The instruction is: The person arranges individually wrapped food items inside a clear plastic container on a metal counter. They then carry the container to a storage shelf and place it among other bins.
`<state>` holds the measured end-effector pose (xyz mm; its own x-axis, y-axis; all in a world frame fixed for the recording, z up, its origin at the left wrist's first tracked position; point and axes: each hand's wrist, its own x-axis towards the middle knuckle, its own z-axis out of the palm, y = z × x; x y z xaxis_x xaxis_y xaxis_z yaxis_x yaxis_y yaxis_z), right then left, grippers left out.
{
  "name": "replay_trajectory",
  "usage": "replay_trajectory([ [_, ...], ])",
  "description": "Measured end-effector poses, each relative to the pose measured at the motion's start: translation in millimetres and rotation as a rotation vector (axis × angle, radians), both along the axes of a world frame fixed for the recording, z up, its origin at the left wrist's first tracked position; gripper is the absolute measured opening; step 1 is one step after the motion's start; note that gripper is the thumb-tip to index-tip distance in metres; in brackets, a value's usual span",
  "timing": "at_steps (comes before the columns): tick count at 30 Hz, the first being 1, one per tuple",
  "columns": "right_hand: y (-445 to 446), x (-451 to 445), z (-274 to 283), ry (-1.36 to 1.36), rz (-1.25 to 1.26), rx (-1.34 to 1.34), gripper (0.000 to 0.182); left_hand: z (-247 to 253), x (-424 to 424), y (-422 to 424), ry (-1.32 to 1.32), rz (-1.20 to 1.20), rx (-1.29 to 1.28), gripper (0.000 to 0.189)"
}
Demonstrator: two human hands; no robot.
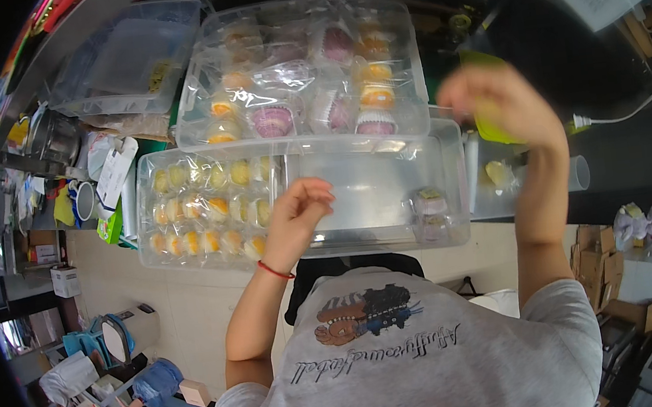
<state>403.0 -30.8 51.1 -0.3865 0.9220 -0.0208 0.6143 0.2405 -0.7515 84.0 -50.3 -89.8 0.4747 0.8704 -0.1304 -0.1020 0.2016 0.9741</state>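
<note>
My left hand (300,211) is over the front clear plastic box (355,191), its fingers curled and apart from the thumb, with nothing seen between them. Rows of individually wrapped yellow and orange pastries (197,209) fill the left part of that box. Two wrapped purplish pastries (430,203) sit in its right end; the floor between shows bare. Blurred, my right hand (492,97) is raised to the right of the boxes, above a yellow-green item (493,127). Whether it holds anything is unclear.
Behind, another clear box (184,136) holds wrapped purple and orange pastries, some in paper cups. A further clear box (123,64) stands back left. One wrapped pastry (499,175) lies at right, near a clear cup (579,173). A white cable (624,118) crosses the dark counter.
</note>
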Motion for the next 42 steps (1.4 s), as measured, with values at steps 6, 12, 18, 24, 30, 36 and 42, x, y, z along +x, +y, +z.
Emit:
replay_trajectory([
  [6,-128.0,5.1,-104.3,-0.49,-0.028,-0.281,0.053,-74.2,62.9,-29.8,0.153,-0.457,-0.157,0.027],
  [12,-172.2,17.2,-154.7,-0.364,-0.232,-0.15,0.039,-76.4,137.5,-51.6,0.518,-0.541,0.325,0.042],
  [18,-185.8,4.5,-178.6,-0.541,-0.312,0.076,0.016,-106.0,152.5,-66.6,0.511,-0.29,0.387,0.035],
  [24,-161.4,2.8,-172.0,-0.499,-0.338,-0.042,0.007,-80.1,147.7,-49.9,0.57,-0.265,0.288,0.024],
  [30,-138.5,10.8,-129.4,-0.307,-0.118,0.192,0.006,-32.6,124.4,-43.3,0.356,-0.158,0.268,0.026],
  [36,-97.9,-23.1,-30.8,0.467,-0.165,0.204,0.011,120.4,50.3,-9.6,-0.189,-0.035,0.122,0.03],
  [42,3.1,-64.0,-0.4,1.074,-0.341,-0.07,0.014,183.2,-12.3,111.9,-0.276,0.134,0.083,0.039],
])
